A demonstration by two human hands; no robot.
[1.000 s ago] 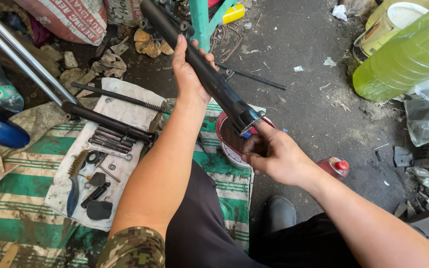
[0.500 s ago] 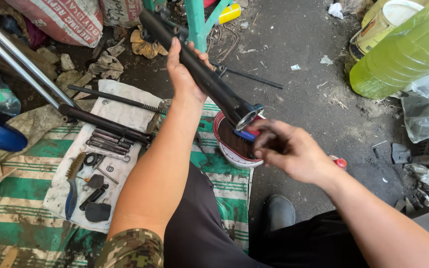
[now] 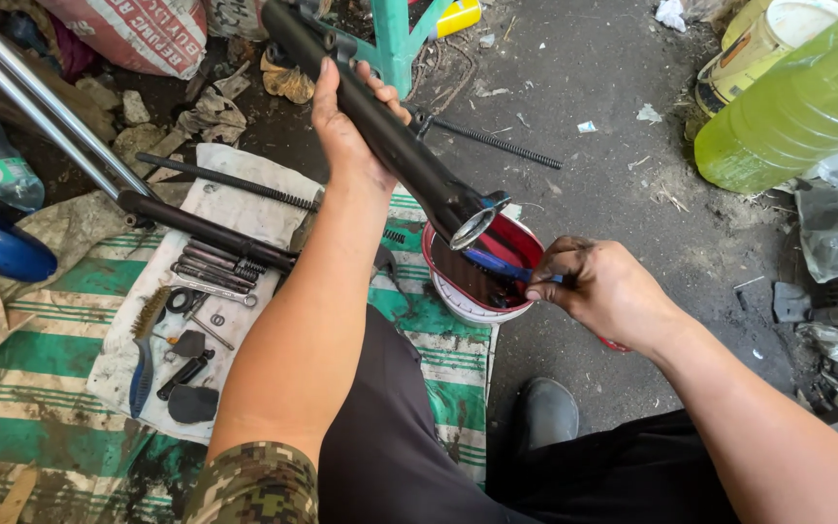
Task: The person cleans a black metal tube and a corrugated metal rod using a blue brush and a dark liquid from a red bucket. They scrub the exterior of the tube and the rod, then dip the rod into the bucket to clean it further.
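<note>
Over the red tub, head view: a black fork tube (image 3: 390,141) is held tilted, its open metal-rimmed mouth low, just above the tub.
Left hand: the left hand (image 3: 346,121) is wrapped around the tube's middle, clenched on it.
Right hand: the right hand (image 3: 598,286) pinches the end of a blue-handled brush (image 3: 497,264) at the tub's right rim.
Hidden or cut off: the tube's upper end runs out of the top edge; the brush's tip lies under the tube mouth, so its bristles cannot be made out; the right fingertips are partly tucked from view.
Container: a red tub with white outside (image 3: 458,301) holds dark liquid; the brush reaches into it.
Cloth: a dirty white cloth (image 3: 113,364) on a green-striped mat (image 3: 31,427) carries a wire brush (image 3: 143,349), a long spring rod (image 3: 225,181), small bolts and washers.
Left side: chrome tubes (image 3: 31,97) cross a second black tube (image 3: 206,230).
Right side: a large green liquid bottle (image 3: 788,107) lies near a white bucket (image 3: 758,49).
Ground: another threaded rod (image 3: 497,144) lies on bare concrete behind the tube.
In the way: the left forearm covers part of the cloth and mat.
</note>
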